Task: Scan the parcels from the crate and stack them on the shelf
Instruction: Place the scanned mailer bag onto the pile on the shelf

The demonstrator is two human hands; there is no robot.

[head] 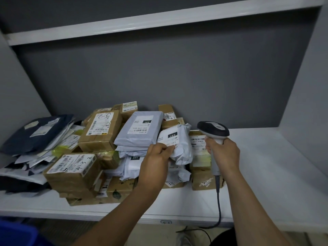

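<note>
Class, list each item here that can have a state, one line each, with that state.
Crumpled white plastic parcel: label up, atop the pile.
Left hand: pinches that parcel's edge.
Grey-and-white handheld barcode scanner: upright, cable attached.
Right hand: grips the scanner's handle.
Flat grey plastic mailer: lying label up.
Taped brown cardboard box: closed.

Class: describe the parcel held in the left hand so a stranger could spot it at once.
On the white shelf, look at the right end of the parcel pile, beside the scanner. The left hand pinches a white plastic bag there; unlike the smooth grey mailer beside it, it is crumpled.
</note>
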